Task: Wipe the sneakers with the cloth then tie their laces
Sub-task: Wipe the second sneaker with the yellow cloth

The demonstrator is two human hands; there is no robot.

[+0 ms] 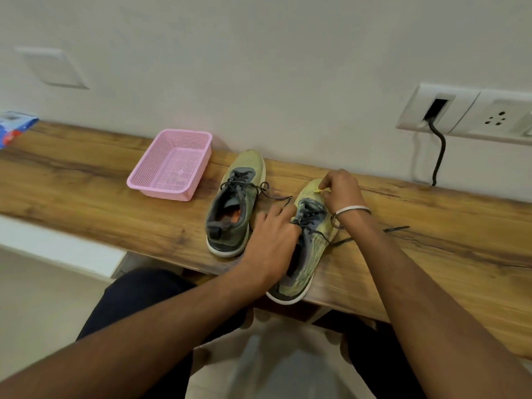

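Wiping under way: right hand (341, 191) pinches small yellow cloth (318, 190) on toe of right olive-green mesh sneaker (312, 254) at bench (86, 182) front edge. Left hand (273, 237), fingers loosely curled, steadies it. Advise firm bracing; laces (359, 236) untied.

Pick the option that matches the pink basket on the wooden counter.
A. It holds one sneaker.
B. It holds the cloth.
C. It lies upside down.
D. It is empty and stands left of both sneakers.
D: the pink basket stands upright with only its bare mesh floor showing, on the wooden counter left of the left sneaker and the right sneaker.
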